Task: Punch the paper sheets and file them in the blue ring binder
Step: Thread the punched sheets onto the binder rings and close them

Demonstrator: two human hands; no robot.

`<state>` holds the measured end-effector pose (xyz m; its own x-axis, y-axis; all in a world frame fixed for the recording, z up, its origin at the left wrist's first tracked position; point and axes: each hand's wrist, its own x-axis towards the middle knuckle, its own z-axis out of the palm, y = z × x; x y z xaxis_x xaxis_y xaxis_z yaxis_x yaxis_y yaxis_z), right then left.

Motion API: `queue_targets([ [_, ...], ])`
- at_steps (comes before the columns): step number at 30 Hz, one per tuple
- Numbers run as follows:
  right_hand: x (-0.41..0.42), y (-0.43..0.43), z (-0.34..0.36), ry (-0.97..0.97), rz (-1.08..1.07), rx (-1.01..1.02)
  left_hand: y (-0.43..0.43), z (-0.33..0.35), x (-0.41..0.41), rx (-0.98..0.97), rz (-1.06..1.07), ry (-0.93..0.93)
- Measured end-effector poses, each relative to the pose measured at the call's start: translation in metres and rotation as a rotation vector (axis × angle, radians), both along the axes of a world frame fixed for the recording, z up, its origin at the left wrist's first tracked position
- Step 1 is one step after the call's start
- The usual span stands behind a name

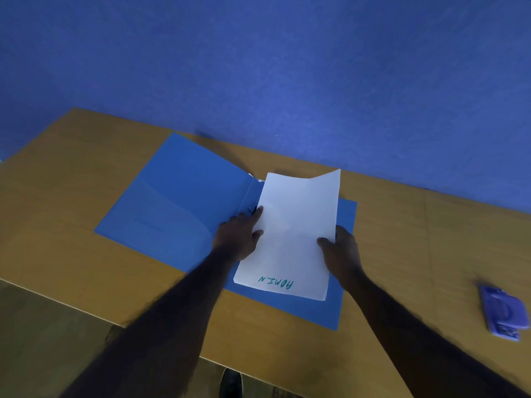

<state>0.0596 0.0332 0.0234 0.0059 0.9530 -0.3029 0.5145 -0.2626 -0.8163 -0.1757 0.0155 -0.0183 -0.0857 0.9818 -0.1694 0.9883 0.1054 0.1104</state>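
Note:
The blue ring binder lies open on the wooden table. A stack of white paper sheets, with "ADMIN" written upside down in green near its close edge, rests over the binder's right half. My left hand holds the stack's left edge by the spine, its index finger pointing at a dark ring there. My right hand grips the stack's right edge, thumb on top. The far right corner of the sheets curls upward. The rings are mostly hidden by the paper and my left hand.
A purple hole punch or phone-like object lies at the table's right side, blurred. A blue wall stands right behind the table. The table's near edge runs diagonally below my arms, with a dark shoe on the floor.

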Motion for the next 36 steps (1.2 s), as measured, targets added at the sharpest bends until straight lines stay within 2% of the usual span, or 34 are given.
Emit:
queue_targets([
  [4,0.000,0.001,0.002,0.034,-0.005,0.008,0.004,-0.001,-0.001,0.061,0.047,-0.101],
  [6,0.000,0.001,0.003,0.051,-0.010,0.008,0.008,-0.002,-0.001,0.148,0.123,-0.270],
  [8,0.000,0.001,0.004,0.058,-0.009,0.011,0.016,-0.001,0.001,0.248,0.264,-0.475],
  [10,0.001,0.001,0.005,0.069,-0.007,0.012,0.025,0.003,0.004,0.281,0.414,-0.606],
  [19,0.002,0.004,0.005,0.112,-0.018,0.002,0.052,0.010,0.000,0.120,0.765,-0.920],
  [26,0.002,0.003,0.004,0.139,-0.048,-0.015,0.052,0.007,0.007,0.051,0.922,-1.098],
  [36,0.003,0.003,0.001,0.180,-0.057,-0.046,0.057,0.008,0.009,0.034,0.963,-1.055],
])
